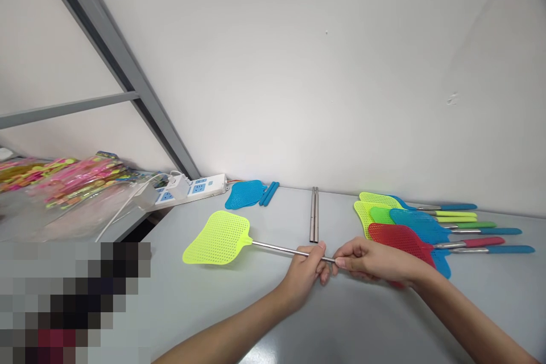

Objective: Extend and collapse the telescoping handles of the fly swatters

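A yellow fly swatter (219,239) with a perforated head and a thin metal rod lies across the front of me, its head to the left. My left hand (305,267) is closed around the rod. Just to its right, my right hand (362,259) pinches the rod's end between thumb and fingers; whether a handle sits inside that hand is hidden. Behind my hands, metal tubes (314,215) lie side by side on the grey table (264,296). Farther back on the left are a blue swatter head (246,194) and blue handles (268,194).
At the right, several swatters with handles overlap in a pile, a red swatter (401,239) on top near my right wrist. A white power strip (191,190) with plugs sits at the back left. Beyond it lie plastic-bagged colourful items (85,179). A white wall (324,79) rises behind the table.
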The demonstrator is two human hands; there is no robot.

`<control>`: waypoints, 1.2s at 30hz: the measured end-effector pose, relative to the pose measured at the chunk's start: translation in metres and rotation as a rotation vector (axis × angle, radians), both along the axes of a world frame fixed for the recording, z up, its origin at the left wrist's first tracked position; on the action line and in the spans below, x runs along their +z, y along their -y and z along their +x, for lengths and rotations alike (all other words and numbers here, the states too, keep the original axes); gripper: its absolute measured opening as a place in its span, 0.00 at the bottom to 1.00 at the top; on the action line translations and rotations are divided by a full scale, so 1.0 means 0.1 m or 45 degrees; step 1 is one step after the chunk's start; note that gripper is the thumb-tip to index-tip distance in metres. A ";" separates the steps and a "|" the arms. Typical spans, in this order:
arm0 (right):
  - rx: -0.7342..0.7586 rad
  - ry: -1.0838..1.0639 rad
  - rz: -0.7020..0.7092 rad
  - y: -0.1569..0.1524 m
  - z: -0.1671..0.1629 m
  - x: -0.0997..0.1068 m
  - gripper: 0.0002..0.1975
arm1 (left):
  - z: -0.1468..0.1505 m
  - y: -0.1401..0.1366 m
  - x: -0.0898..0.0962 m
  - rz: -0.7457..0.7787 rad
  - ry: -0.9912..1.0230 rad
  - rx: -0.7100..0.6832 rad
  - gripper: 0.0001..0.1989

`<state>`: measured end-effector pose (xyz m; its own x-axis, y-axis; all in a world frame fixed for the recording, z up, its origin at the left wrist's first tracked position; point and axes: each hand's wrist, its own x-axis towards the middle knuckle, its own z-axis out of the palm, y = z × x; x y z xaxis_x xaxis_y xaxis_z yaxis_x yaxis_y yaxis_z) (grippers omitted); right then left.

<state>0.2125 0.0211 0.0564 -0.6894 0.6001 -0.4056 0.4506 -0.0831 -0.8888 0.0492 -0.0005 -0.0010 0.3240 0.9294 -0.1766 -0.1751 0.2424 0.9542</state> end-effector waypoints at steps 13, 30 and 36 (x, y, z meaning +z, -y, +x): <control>-0.064 0.098 -0.112 -0.03 -0.01 -0.07 0.23 | 0.01 0.00 -0.04 -0.067 0.098 0.001 0.26; -0.070 0.050 -0.071 -0.01 0.04 -0.03 0.19 | 0.00 -0.02 -0.04 -0.097 0.195 0.040 0.26; -0.108 -0.010 -0.048 0.01 0.02 -0.02 0.17 | 0.00 -0.02 -0.03 -0.127 0.197 0.054 0.25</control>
